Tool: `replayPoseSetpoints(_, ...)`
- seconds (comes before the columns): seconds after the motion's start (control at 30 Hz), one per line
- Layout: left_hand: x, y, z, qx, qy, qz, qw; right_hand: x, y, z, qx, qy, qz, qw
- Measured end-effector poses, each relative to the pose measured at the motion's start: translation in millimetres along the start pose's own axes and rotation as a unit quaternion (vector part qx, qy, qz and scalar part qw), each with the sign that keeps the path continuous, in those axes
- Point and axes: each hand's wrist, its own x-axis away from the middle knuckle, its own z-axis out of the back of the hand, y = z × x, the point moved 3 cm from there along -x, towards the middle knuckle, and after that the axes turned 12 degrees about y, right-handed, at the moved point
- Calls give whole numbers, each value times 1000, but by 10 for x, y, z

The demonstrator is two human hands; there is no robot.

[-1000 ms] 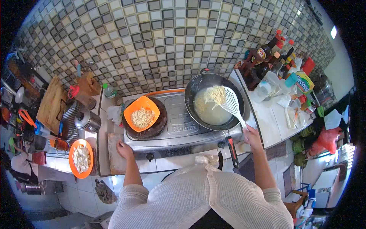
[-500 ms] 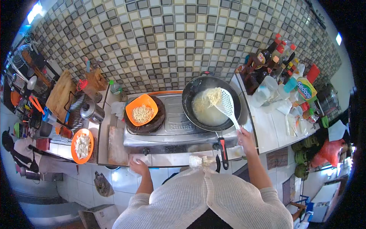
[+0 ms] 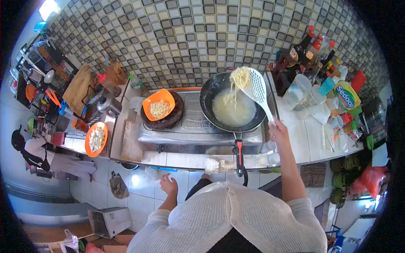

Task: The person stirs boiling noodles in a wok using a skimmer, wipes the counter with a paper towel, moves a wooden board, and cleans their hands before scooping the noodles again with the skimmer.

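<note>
My right hand [image 3: 279,131] is closed round the handle of a white slotted spatula [image 3: 256,89]. A clump of noodles [image 3: 241,78] rests on its blade, with strands trailing down toward cloudy liquid in the black wok [image 3: 206,110]. That wok stands on the right side of the steel gas stove [image 3: 192,142]. On the left burner sits an orange bowl [image 3: 148,102] with more noodles [image 3: 160,109] inside. My left hand [image 3: 169,184] hangs in front of the counter's edge, fingers apart and holding nothing.
An orange plate [image 3: 87,145] of pale pieces lies on the left counter, near a metal pot [image 3: 109,105]. Bottles [image 3: 300,52] and jars crowd the right counter. The wok's handle [image 3: 239,156] juts over the front edge. Another person [image 3: 40,149] stands far left.
My right hand has lifted the spatula, raising the noodles higher above the wok's liquid. My left hand has come off the counter edge and dropped back toward my body.
</note>
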Motion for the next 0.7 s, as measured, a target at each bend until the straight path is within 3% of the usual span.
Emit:
replayPoseSetpoints(0.53, 726, -233, 0, -47, -81, 73, 993, -53, -802, 152, 7, -117, 76, 990)
replayPoseSetpoints(0.7, 813, -233, 32, -58, -100, 80, 990, 13, -858, 165, -7, -107, 83, 991)
